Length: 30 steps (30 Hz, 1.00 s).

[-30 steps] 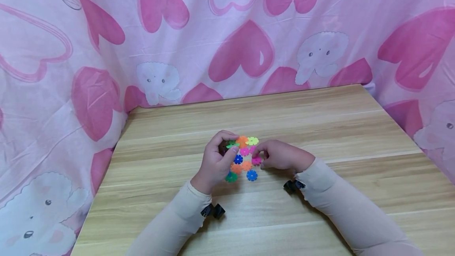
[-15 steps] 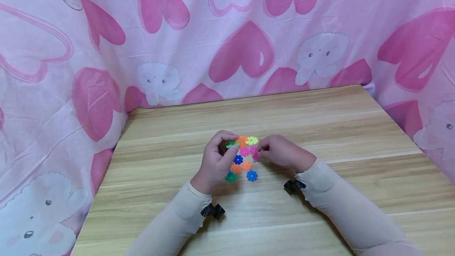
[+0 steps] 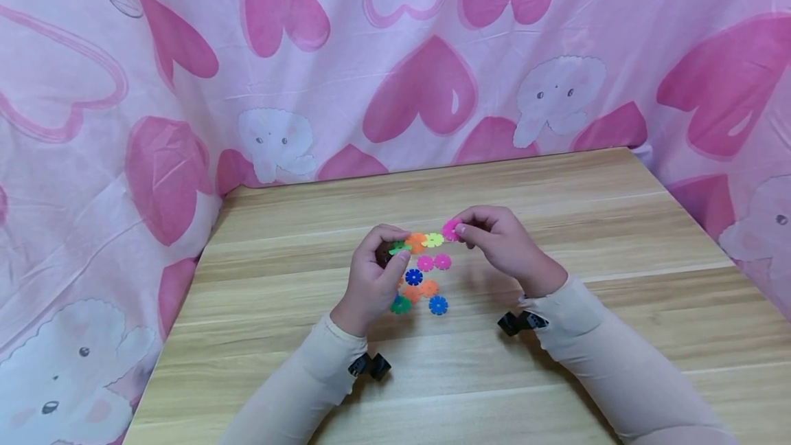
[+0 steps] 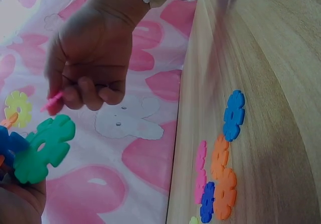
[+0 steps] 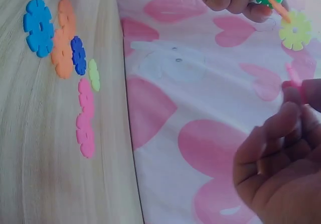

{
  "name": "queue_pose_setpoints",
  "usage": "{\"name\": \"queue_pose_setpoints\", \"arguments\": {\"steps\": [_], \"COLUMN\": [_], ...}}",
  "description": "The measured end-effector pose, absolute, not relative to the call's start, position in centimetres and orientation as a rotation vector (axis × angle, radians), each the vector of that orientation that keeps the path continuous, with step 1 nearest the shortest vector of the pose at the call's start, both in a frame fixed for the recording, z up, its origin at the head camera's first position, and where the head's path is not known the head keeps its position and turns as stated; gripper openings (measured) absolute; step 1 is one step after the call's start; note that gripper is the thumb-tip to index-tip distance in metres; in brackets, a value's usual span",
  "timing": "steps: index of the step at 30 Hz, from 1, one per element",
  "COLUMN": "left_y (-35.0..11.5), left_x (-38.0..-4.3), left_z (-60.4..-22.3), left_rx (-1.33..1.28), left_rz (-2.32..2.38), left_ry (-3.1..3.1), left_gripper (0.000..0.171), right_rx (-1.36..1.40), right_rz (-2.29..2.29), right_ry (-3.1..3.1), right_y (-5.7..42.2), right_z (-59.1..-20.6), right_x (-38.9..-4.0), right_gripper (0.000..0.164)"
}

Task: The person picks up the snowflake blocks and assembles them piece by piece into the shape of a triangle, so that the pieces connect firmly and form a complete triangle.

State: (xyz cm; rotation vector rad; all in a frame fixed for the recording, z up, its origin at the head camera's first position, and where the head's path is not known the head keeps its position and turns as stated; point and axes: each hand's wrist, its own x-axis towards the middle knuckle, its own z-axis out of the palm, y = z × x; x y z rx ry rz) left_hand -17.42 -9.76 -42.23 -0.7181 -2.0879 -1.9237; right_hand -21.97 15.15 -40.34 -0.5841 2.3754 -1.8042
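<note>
In my left hand (image 3: 369,287) is a chain of joined plastic snowflake discs. An orange disc (image 3: 417,243) and a yellow disc (image 3: 433,240) stick out to the right, while a green disc (image 4: 45,148) joined to a blue one shows large in the left wrist view. My right hand (image 3: 513,249) pinches a single pink snowflake disc (image 3: 451,229) between thumb and finger. That disc is close beside the yellow one; the right wrist view shows a gap between them. The left palm and fingers hide part of the chain.
Loose discs lie on the wooden table (image 3: 556,376) beneath the hands: two pink (image 4: 200,169), two orange (image 4: 225,194), a dark blue (image 3: 413,277), a lighter blue (image 3: 438,305) and a yellow-green one (image 5: 94,75). A pink heart-patterned curtain (image 3: 420,88) surrounds the table's far sides.
My right hand has picked a pink disc up from beside the other pink ones and raised it to the chain's yellow end. The left hand has shifted slightly left with the chain.
</note>
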Motion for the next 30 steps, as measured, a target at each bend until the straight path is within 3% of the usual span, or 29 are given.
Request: {"name": "queue_pose_setpoints", "arguments": {"steps": [15, 30], "left_y": [-9.73, -9.55], "left_x": [-17.36, -17.34], "left_z": [-42.18, -42.56], "left_rx": [-0.715, -0.745], "left_rz": [-1.935, -1.924], "left_ry": [-2.061, -2.093], "left_gripper": [0.023, 0.023], "right_rx": [-0.882, -0.893], "right_rz": [-1.891, -1.841], "right_ry": [2.289, 2.365], "right_y": [15.13, 14.68], "right_z": [-40.48, -40.27], "right_x": [-21.56, -21.07], "right_gripper": [0.014, 0.014]}}
